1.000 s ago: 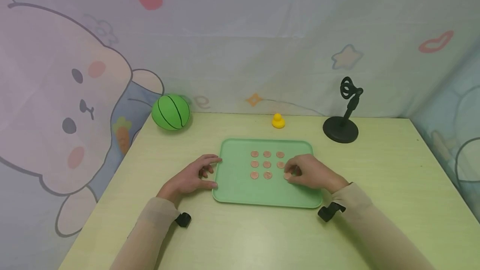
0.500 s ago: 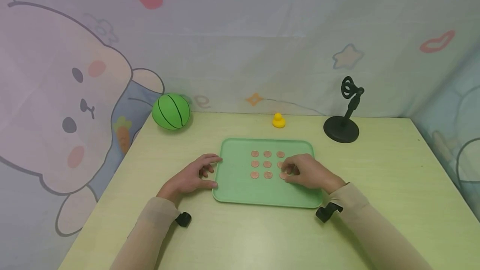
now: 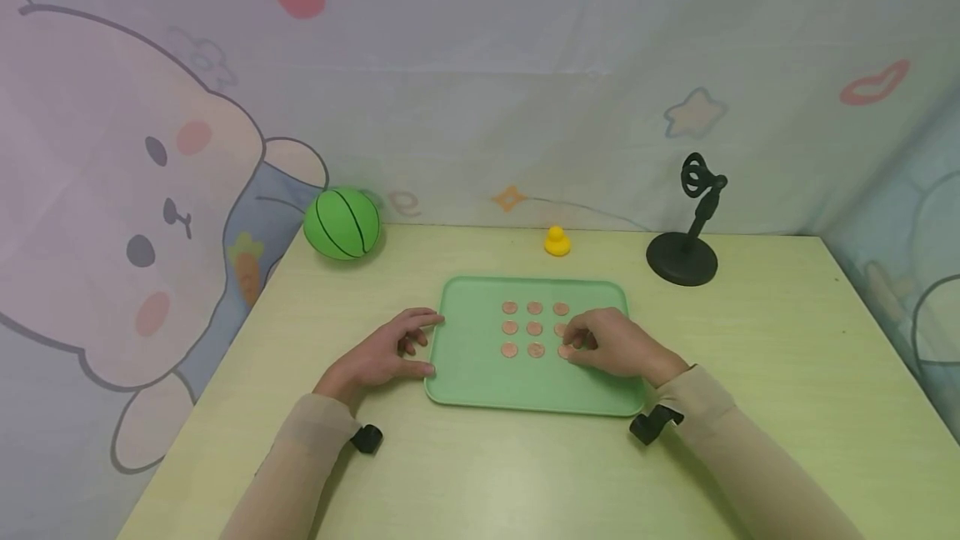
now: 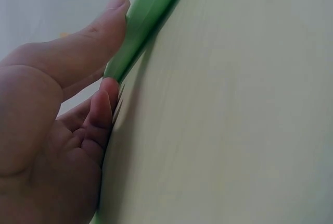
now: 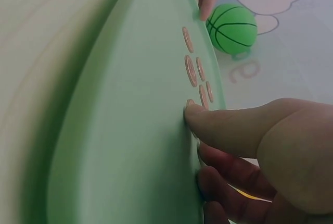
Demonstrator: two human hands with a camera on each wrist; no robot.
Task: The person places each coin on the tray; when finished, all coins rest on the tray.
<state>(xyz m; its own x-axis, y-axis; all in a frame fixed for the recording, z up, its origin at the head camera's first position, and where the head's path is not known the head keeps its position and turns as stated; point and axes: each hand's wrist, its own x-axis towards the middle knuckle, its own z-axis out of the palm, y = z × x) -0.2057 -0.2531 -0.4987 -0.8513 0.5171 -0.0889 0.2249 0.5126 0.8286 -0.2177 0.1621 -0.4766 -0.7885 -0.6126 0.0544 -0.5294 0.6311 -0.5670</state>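
Observation:
A light green tray (image 3: 465,382) lies on the table, bearing several copper coins in tidy rows. My right hand (image 3: 615,344) is over the tray's right part, its thumb and forefinger pinching the coin (image 3: 563,351) at the front right of the rows. In the right wrist view the thumb tip covers most of that coin (image 5: 190,102). To its left lies another coin (image 3: 536,350); just behind, one more (image 3: 559,329) is partly hidden by the fingers. My left hand (image 3: 386,348) rests at the tray's left edge, thumb and forefinger spread and touching the rim (image 4: 138,31).
A green ball (image 3: 342,223) sits at the table's back left corner. Behind the tray stands a small yellow rubber duck (image 3: 557,242). A black stand (image 3: 682,258) with a round base is at the back right, before a printed cloth backdrop (image 3: 480,65).
My right hand has slid the pinched coin slightly left, into line with the coins behind it. The left hand stays at the tray's edge.

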